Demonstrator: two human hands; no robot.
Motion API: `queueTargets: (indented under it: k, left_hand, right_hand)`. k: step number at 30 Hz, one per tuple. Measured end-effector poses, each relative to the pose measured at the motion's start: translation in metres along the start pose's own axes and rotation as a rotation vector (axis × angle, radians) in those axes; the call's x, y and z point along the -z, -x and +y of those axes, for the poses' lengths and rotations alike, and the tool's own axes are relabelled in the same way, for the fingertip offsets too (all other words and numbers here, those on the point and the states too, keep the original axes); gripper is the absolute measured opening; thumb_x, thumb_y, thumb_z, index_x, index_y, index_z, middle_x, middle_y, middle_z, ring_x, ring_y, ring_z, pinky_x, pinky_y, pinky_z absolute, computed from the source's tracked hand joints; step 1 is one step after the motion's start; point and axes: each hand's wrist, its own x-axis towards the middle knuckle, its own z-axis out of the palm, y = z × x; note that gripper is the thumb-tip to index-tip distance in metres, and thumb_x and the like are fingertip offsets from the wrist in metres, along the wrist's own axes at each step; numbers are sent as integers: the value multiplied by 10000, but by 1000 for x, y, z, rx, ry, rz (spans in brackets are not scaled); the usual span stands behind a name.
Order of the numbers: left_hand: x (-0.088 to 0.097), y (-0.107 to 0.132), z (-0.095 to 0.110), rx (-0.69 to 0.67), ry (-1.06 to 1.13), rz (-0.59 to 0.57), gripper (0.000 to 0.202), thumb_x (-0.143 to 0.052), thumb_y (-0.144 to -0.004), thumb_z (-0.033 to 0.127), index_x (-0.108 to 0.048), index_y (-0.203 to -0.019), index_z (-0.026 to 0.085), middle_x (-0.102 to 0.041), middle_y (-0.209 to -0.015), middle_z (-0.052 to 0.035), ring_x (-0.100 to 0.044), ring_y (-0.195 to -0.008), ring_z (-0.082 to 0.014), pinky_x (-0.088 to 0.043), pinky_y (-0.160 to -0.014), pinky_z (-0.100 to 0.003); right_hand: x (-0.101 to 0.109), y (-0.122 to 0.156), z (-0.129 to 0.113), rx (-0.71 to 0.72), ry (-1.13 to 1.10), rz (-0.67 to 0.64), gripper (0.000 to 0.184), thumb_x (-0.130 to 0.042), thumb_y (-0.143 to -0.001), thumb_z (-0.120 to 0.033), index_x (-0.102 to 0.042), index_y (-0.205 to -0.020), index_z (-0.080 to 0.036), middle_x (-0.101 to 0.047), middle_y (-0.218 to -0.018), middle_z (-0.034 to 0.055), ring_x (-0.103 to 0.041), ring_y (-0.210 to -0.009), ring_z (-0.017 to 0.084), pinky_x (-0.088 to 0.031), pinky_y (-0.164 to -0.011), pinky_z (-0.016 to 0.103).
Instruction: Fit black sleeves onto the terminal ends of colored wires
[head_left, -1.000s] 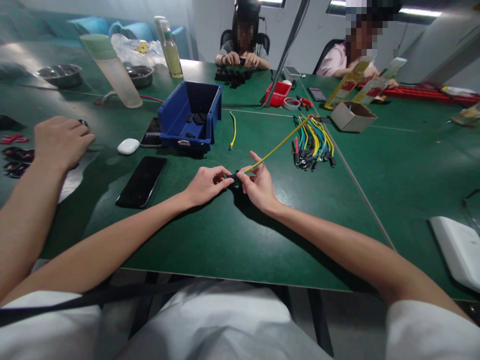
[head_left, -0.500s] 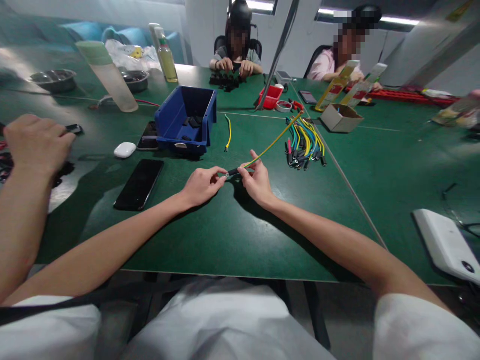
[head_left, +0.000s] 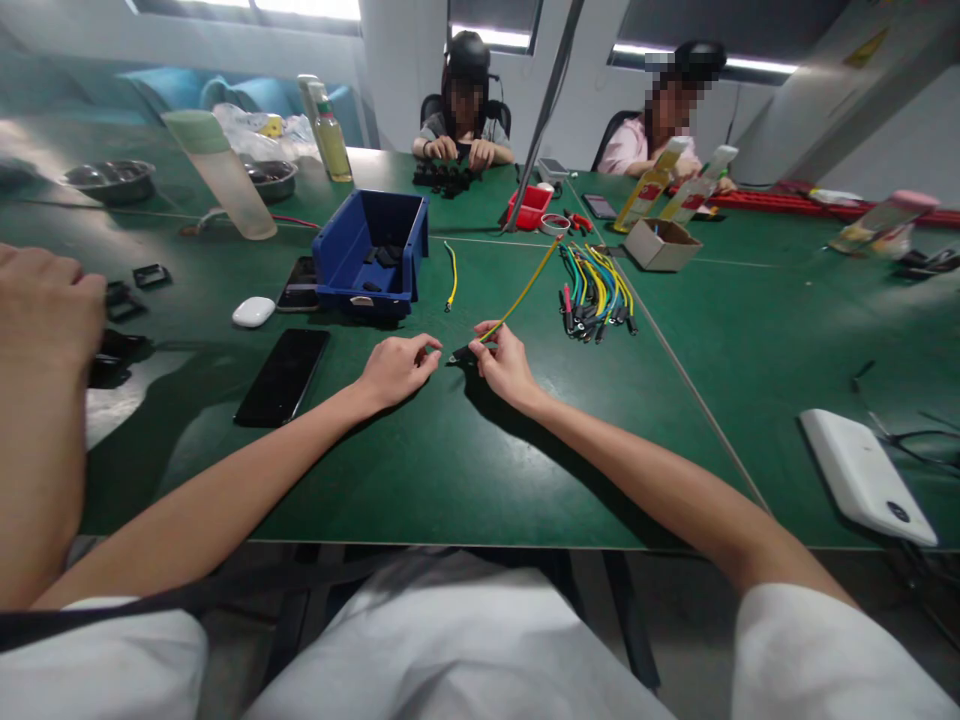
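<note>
In the head view my right hand (head_left: 504, 365) pinches a yellow-green wire (head_left: 523, 290) near its black-sleeved end. The metal terminal at that end points left, and the wire's far end slants up and away to the right. My left hand (head_left: 397, 370) is just left of the terminal, apart from it, fingers curled, with a small gap between thumb and forefinger and nothing visible in them. Beyond my hands, a short yellow-green wire (head_left: 451, 275) lies alone on the table. A bundle of yellow, green and blue wires (head_left: 596, 285) with black-sleeved ends lies to the right.
A blue bin (head_left: 364, 300) holds small black pieces. Beside it are a black phone (head_left: 281, 378) and a white case (head_left: 253, 312). Another person's arm (head_left: 41, 420) reaches in at left. A cardboard box (head_left: 662, 247) and a white device (head_left: 866, 475) are at right. Two people sit opposite.
My left fingers have come off the wire's terminal and moved slightly left. My right hand still holds the wire. The neighbour's hand at left has shifted lower and nearer, and the camera view has tilted up.
</note>
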Motion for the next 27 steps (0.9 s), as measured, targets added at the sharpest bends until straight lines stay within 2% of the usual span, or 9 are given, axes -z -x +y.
queueTargets:
  k: [8,13,20,24,27]
  left_hand:
    - [1,1,2,-3,-19,0,265,-533,-913,354,-713,-1021,193,-697,-731,-14,-620,-635,-163,-394,-609,-271]
    - [0,0,2,-6,-36,-3,259,-535,-913,352,-715,-1017,197,-700,-734,-17,-620,-633,-165,-388,-601,-274]
    - [1,0,3,1,-46,-9,256,-540,-912,347,-718,-1021,199,-703,-742,-21,-628,-645,-171,-400,-602,-276]
    - [1,1,3,2,-55,-10,261,-539,-913,352,-719,-1025,200,-701,-740,-18,-629,-648,-171,-413,-612,-276]
    - [2,1,4,-2,-55,-18,263,-534,-914,349,-717,-1026,198,-702,-746,-18,-629,-652,-168,-411,-610,-273]
  right_hand:
    - [12,-11,-6,54,110,18,188,-526,-859,-265,-515,-1038,-210,-615,-866,8,-569,-585,115,-479,-574,271]
    - [20,-24,-18,22,181,5,177,-521,-864,-240,-558,-1032,-199,-616,-771,-2,-576,-559,128,-491,-606,289]
    - [30,-45,-32,53,294,-27,247,-569,-841,-229,-611,-1073,-157,-670,-826,50,-649,-762,193,-515,-752,344]
    - [37,-56,-36,75,379,-96,286,-586,-826,-207,-620,-1101,-140,-684,-805,48,-661,-781,206,-510,-786,355]
    - [43,-62,-35,82,452,-100,302,-588,-820,-193,-620,-1115,-135,-694,-825,54,-665,-810,215,-502,-816,360]
